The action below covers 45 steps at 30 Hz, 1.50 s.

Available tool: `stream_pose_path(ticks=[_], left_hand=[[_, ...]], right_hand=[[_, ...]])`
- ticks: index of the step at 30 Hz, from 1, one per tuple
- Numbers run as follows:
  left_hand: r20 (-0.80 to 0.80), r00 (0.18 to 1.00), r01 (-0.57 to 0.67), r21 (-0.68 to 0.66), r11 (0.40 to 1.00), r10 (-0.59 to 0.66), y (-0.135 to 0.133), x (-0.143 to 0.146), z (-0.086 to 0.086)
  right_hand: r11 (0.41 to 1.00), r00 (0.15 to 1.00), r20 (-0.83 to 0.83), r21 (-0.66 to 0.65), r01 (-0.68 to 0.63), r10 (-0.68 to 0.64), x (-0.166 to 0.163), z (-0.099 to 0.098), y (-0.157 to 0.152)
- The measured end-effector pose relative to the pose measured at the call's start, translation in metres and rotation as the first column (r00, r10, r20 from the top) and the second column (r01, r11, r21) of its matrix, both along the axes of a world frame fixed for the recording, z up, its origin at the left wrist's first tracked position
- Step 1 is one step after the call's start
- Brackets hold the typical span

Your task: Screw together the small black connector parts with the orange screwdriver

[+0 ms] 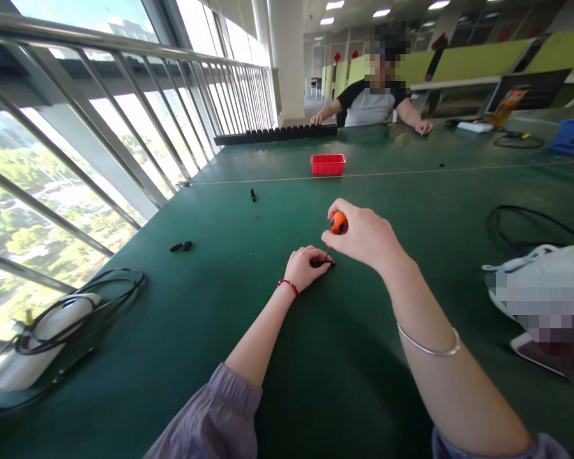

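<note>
My right hand [363,236] grips an orange-handled screwdriver [337,224] held upright, its tip pointing down onto a small black part [323,262]. My left hand [306,266] pins that black part flat against the green table [249,319], fingers closed over it. A red string bracelet is on my left wrist and a silver bangle on my right forearm.
Small black parts lie at the left [180,246] and further back [253,194]. A red bin [328,164] stands mid-table, a long black strip [277,134] behind it. Another person [373,95] sits at the far end. Cables [76,306] lie left, a cable loop [530,226] and white bag [540,280] right.
</note>
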<state>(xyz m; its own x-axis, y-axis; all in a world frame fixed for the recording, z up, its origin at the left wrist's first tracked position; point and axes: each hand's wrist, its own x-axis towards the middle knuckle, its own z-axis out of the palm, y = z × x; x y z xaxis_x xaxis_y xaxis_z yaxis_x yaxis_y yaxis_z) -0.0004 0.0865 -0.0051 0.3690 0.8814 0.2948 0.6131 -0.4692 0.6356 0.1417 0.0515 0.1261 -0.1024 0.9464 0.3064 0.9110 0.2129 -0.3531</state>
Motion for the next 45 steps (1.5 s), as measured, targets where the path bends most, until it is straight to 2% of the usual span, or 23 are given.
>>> stream_pose_path(ticks=[4,9,13,18,23,28,32,38,42,45], left_hand=[[-0.005,1.000,0.009,-0.002,1.000,-0.009,0.000,0.000,0.000],[-0.017,1.000,-0.004,-0.013,1.000,0.004,-0.002,0.000,0.002],[-0.025,1.000,-0.001,-0.028,1.000,0.001,-0.002,0.000,0.003],[-0.029,1.000,-0.001,-0.021,1.000,0.000,-0.001,-0.001,0.002],[-0.028,1.000,0.009,-0.018,1.000,-0.010,0.000,-0.002,0.001],[-0.035,0.999,0.000,-0.028,1.000,-0.001,-0.001,-0.001,0.002],[-0.046,0.999,-0.002,-0.016,1.000,0.001,-0.001,-0.001,0.002],[-0.057,0.998,0.013,-0.019,1.000,-0.014,-0.001,-0.003,0.002],[-0.068,0.998,0.011,-0.018,1.000,-0.012,0.000,-0.003,0.002],[-0.072,0.997,0.016,-0.019,1.000,-0.017,0.000,-0.004,0.003]], right_hand=[[0.999,1.000,-0.002,-0.035,-0.001,0.001,0.001,0.001,0.000],[1.000,1.000,-0.007,-0.010,-0.004,0.004,0.001,0.003,-0.001],[0.998,0.999,-0.044,-0.058,-0.020,0.017,0.002,0.004,-0.002],[1.000,1.000,-0.026,-0.018,-0.012,0.011,0.003,0.005,-0.003],[0.993,0.997,-0.055,-0.104,-0.051,0.045,0.008,0.005,-0.002],[0.994,0.998,-0.048,-0.099,-0.045,0.040,0.012,0.005,-0.001],[0.982,0.990,-0.112,-0.154,-0.106,0.090,0.012,0.003,0.002],[0.973,0.971,-0.181,-0.137,-0.184,0.158,0.013,-0.002,0.007],[0.978,0.977,-0.180,-0.154,-0.138,0.110,0.009,-0.004,0.009],[0.968,0.975,-0.191,-0.198,-0.153,0.115,0.010,-0.004,0.010]])
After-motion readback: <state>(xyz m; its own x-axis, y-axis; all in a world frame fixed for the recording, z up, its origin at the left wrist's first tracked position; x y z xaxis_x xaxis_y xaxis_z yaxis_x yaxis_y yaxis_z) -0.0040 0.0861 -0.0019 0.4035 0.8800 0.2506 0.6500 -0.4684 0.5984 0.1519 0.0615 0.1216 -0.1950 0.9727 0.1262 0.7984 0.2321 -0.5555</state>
